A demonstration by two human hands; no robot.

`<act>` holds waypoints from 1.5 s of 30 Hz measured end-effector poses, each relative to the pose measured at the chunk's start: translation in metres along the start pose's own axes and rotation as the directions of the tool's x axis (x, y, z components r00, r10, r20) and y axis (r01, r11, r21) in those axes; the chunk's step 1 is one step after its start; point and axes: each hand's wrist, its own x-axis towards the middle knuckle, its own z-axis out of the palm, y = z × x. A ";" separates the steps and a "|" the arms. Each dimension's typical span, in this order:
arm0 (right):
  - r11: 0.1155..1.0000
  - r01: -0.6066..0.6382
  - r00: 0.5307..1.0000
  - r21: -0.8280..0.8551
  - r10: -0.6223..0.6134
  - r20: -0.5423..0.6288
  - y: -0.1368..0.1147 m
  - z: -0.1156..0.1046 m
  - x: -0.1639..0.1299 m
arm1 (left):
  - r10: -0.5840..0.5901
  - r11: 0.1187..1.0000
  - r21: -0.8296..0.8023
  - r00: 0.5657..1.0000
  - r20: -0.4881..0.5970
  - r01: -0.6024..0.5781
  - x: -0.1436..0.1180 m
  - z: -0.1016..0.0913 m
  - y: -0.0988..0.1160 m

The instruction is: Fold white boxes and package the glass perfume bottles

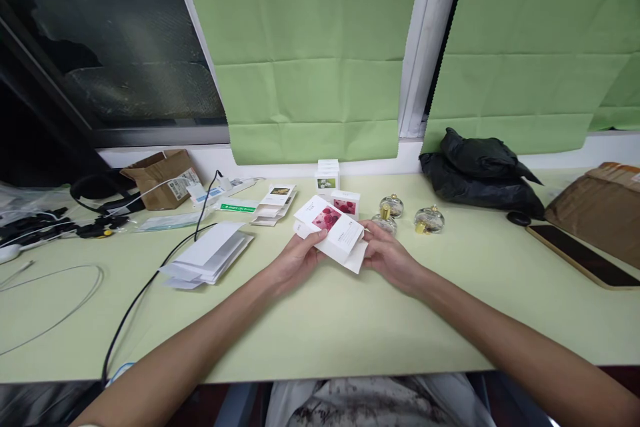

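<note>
White card, a flat carton printed with red flowers, is pinched between both hands: left hand on its near-left edge, right hand at its right end. It hangs just above the bench, its long axis running left-to-right; small glass bottles stand just behind the right hand.

I count three glass bottles at one o'clock from my two hands — two stood-up cartons at twelve, two stacks of flat cartons at ten — one phone at three.
</note>
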 end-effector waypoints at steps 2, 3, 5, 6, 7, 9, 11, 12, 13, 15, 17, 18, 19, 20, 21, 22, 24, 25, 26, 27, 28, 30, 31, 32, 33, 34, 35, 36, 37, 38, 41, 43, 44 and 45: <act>0.998 0.029 1.000 -0.050 -0.029 -0.005 0.001 0.001 0.000 | -0.001 1.000 -0.008 1.000 -0.022 0.001 0.001 -0.001 0.000; 0.997 0.041 0.999 -0.071 -0.042 -0.014 0.002 0.001 0.000 | -0.001 1.000 -0.008 1.000 -0.030 0.000 0.002 -0.001 0.000; 0.991 0.060 0.998 -0.115 -0.063 -0.024 0.004 0.001 0.001 | -0.002 1.000 0.001 0.999 -0.042 0.002 0.003 -0.002 0.000; 0.988 0.070 0.997 -0.138 -0.074 -0.022 0.005 0.001 0.002 | -0.006 1.000 0.009 0.999 -0.048 0.007 0.003 -0.003 0.000; 0.984 0.082 0.996 -0.155 -0.085 -0.011 0.006 0.000 0.003 | -0.012 1.000 0.019 0.998 -0.055 0.013 0.004 -0.003 0.000; 0.977 0.123 0.992 -0.172 -0.119 0.032 0.009 -0.002 0.004 | -0.012 0.999 0.036 0.997 -0.074 0.015 0.004 -0.004 -0.001; 0.969 0.158 0.986 -0.191 -0.146 0.073 0.011 -0.003 0.005 | 0.003 0.998 0.058 0.996 -0.089 0.003 0.005 -0.005 -0.002; 0.961 0.172 0.984 -0.215 -0.158 0.080 0.012 -0.004 0.005 | 0.009 0.997 0.075 0.996 -0.094 -0.002 0.005 -0.005 -0.003; 0.950 0.184 0.982 -0.253 -0.171 0.074 0.014 -0.004 0.005 | 0.011 0.995 0.099 0.995 -0.097 -0.002 0.004 -0.005 -0.004; 0.918 0.192 0.981 -0.348 -0.190 0.041 0.017 -0.004 0.005 | 0.006 0.987 0.159 0.995 -0.096 0.010 0.003 -0.005 -0.005; 0.886 0.198 0.977 -0.418 -0.212 0.013 0.020 -0.004 0.006 | 0.002 0.975 0.220 0.995 -0.095 0.019 0.000 -0.002 -0.007; 0.878 0.203 0.975 -0.433 -0.223 0.005 0.021 -0.004 0.006 | 0.004 0.969 0.245 0.995 -0.101 0.021 -0.001 0.000 -0.008; 0.875 0.210 0.972 -0.435 -0.235 -0.003 0.022 -0.004 0.007 | 0.006 0.964 0.264 0.995 -0.104 0.022 -0.003 0.003 -0.009; 0.877 0.220 0.968 -0.428 -0.250 -0.015 0.022 -0.003 0.007 | 0.008 0.960 0.281 0.995 -0.102 0.021 -0.004 0.005 -0.010; 0.880 0.228 0.964 -0.417 -0.265 -0.031 0.022 -0.003 0.007 | 0.012 0.954 0.301 0.996 -0.093 0.017 -0.005 0.007 -0.011; 0.884 0.233 0.960 -0.406 -0.275 -0.048 0.022 -0.003 0.007 | 0.016 0.946 0.324 0.997 -0.076 0.010 -0.006 0.008 -0.013; 0.891 0.239 0.956 -0.385 -0.285 -0.065 0.020 -0.003 0.007 | 0.026 0.926 0.376 0.999 -0.039 -0.010 -0.007 0.010 -0.017; 0.895 0.244 0.956 -0.374 -0.286 -0.062 0.018 -0.003 0.007 | 0.039 0.917 0.399 0.999 -0.033 -0.022 -0.007 0.010 -0.019; 0.898 0.246 0.957 -0.365 -0.285 -0.055 0.017 -0.004 0.007 | 0.056 0.909 0.416 0.998 -0.037 -0.035 -0.006 0.009 -0.021; 0.901 0.246 0.958 -0.357 -0.282 -0.050 0.016 -0.004 0.007 | 0.074 0.903 0.426 0.996 -0.047 -0.047 -0.006 0.008 -0.023; 0.905 0.243 0.960 -0.349 -0.277 -0.050 0.016 -0.004 0.007 | 0.095 0.897 0.439 0.993 -0.067 -0.057 -0.005 0.006 -0.024; 0.914 0.230 0.962 -0.336 -0.266 -0.065 0.016 -0.005 0.008 | 0.158 0.864 0.498 0.979 -0.128 -0.074 -0.004 0.003 -0.027; 0.916 0.226 0.962 -0.332 -0.264 -0.072 0.016 -0.005 0.008 | 0.192 0.835 0.544 0.968 -0.160 -0.076 -0.005 0.001 -0.027; 0.915 0.229 0.961 -0.332 -0.266 -0.072 0.017 -0.005 0.008 | 0.223 0.799 0.598 0.957 -0.186 -0.070 -0.005 0.000 -0.028; 0.911 0.235 0.960 -0.338 -0.272 -0.065 0.018 -0.004 0.007 | 0.250 0.758 0.649 0.947 -0.201 -0.062 -0.006 0.000 -0.028; 0.905 0.242 0.960 -0.349 -0.276 -0.051 0.019 -0.003 0.007 | 0.269 0.721 0.690 0.942 -0.200 -0.059 -0.007 0.000 -0.027; 0.897 0.245 0.961 -0.367 -0.276 -0.034 0.020 -0.002 0.005 | 0.282 0.694 0.717 0.942 -0.185 -0.067 -0.008 0.000 -0.027; 0.888 0.245 0.962 -0.389 -0.273 -0.018 0.021 0.000 0.004 | 0.289 0.678 0.731 0.944 -0.159 -0.084 -0.009 0.001 -0.026; 0.879 0.243 0.963 -0.410 -0.268 -0.005 0.022 0.001 0.003 | 0.295 0.673 0.731 0.947 -0.128 -0.111 -0.010 0.003 -0.025; 0.871 0.239 0.965 -0.429 -0.263 0.004 0.023 0.001 0.002 | 0.296 0.682 0.718 0.950 -0.096 -0.140 -0.010 0.004 -0.024; 0.856 0.244 0.963 -0.456 -0.268 0.013 0.023 0.001 0.001 | 0.242 0.770 0.612 0.970 -0.020 -0.180 -0.008 0.006 -0.020; 0.859 0.251 0.961 -0.446 -0.278 0.007 0.023 -0.002 0.003 | 0.187 0.849 0.497 0.982 0.035 -0.180 -0.006 0.005 -0.017; 0.863 0.252 0.960 -0.437 -0.280 0.000 0.023 -0.003 0.004 | 0.166 0.886 0.430 0.984 0.060 -0.176 -0.005 0.003 -0.016; 0.868 0.251 0.960 -0.429 -0.280 -0.005 0.023 -0.005 0.005 | 0.149 0.919 0.358 0.986 0.076 -0.166 -0.004 0.002 -0.015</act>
